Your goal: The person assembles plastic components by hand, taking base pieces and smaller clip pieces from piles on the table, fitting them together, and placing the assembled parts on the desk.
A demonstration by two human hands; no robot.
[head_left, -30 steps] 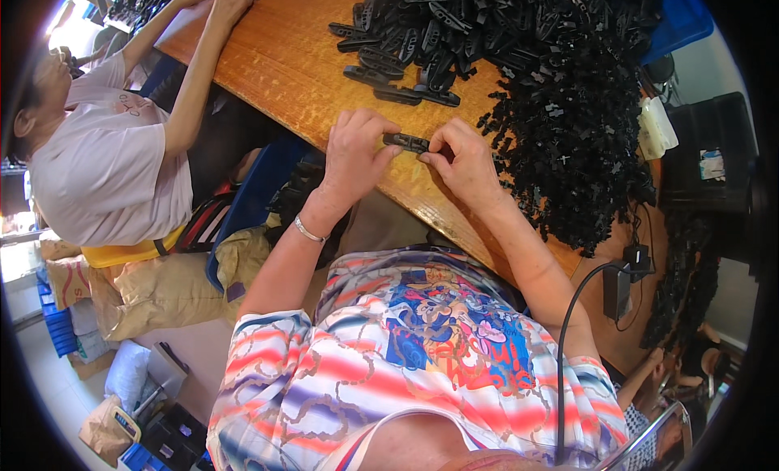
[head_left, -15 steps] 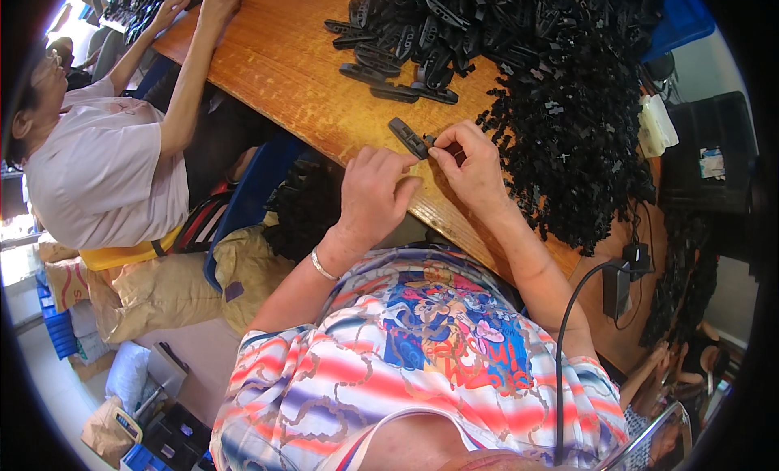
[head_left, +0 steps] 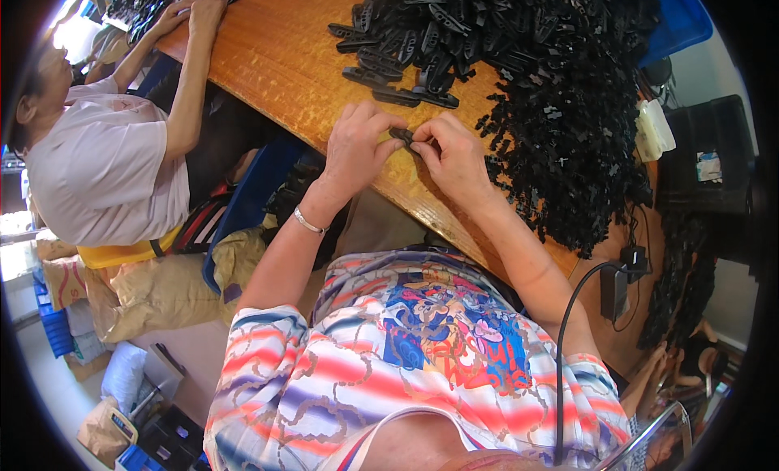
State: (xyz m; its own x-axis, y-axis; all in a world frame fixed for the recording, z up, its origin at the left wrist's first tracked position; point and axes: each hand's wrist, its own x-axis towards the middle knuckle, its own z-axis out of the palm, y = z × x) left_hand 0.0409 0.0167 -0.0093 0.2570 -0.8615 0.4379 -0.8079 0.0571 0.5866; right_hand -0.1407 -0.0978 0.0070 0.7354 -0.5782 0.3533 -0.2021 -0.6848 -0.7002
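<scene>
My left hand (head_left: 350,150) and my right hand (head_left: 456,161) meet above the near edge of the wooden table. Between their fingertips is a small dark plastic piece (head_left: 401,135), mostly covered by the fingers. The left thumb and forefinger pinch its left end, while the right thumb and forefinger close on its right end. Just beyond my hands lie several long black slotted plastic pieces (head_left: 395,96), the near fringe of a big pile. To the right of my right hand spreads a heap of small black plastic parts (head_left: 560,159).
The wooden table (head_left: 280,73) runs off to the far left, where another person (head_left: 122,159) works with both hands on black parts. A blue bin (head_left: 677,25) stands far right. A black cable (head_left: 565,333) crosses my right side, near a power adapter (head_left: 614,292).
My hands have drawn together and shifted slightly left and away from me. The long dark piece that showed between them is now mostly hidden by the fingers.
</scene>
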